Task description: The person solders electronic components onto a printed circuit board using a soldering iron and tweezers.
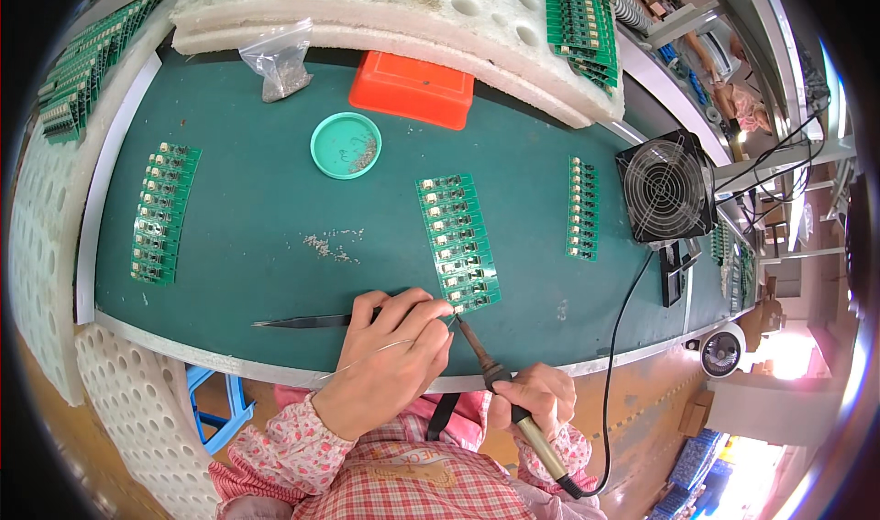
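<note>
Plainly, the table [247, 199] carries plenty around the middle board [457, 240]. To the left lies another board [165, 214], and to the right a third [583, 210], just beside a black fan [662, 186]. Loose bits [332, 245] are scattered between the left and middle boards. Behind them sit a green dish [331, 142] with more bits inside, a red bin [412, 89] and a clear bag [282, 63]. White foam [394, 20] closes off the far side, with a stack of boards [585, 25] on its right end. Tweezers [298, 322] lie near the front edge, one end hidden by the left hand [390, 359].

That hand reaches in from the lower left, back upward, fingers bent, its fingertips pinched on a thin wire [371, 350] at the near end of the middle board. The right hand [539, 396], lower and clear of the table's surface, is wrapped around the iron [498, 373], which slants up and leftward, its tip by the left fingertips. From its rear end, the cord [610, 373] loops up toward the fan. The hands are near each other but apart.
</note>
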